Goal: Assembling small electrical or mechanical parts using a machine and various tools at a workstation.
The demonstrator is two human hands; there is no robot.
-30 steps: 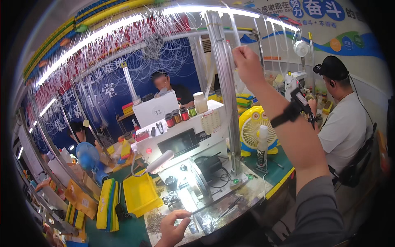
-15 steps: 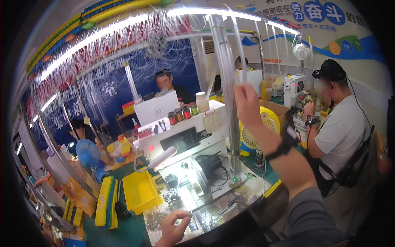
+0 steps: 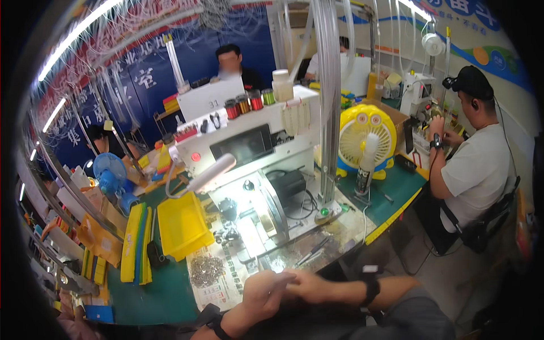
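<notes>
At the front edge of the bench my left hand and my right hand meet, closed, with their fingertips together. Anything pinched between them is too small or hidden to make out. Just beyond them stands a white bench machine with a dark screen and a brightly lit work area. A slim white lamp leans over its front. To the left of my hands, a pile of small metal pieces lies on printed paper. Pen-like tools rest on the bench just beyond my right hand.
A yellow bin and yellow, green and blue strips occupy the left side. A metal post, a spray can and a yellow fan stand to the right. Thread spools line the machine's top. A co-worker sits at right.
My right hand has come down from beside the hanging clear strands and joined my left hand. The left hand has moved slightly right, its fingers now against the right hand. The view has tilted downward.
</notes>
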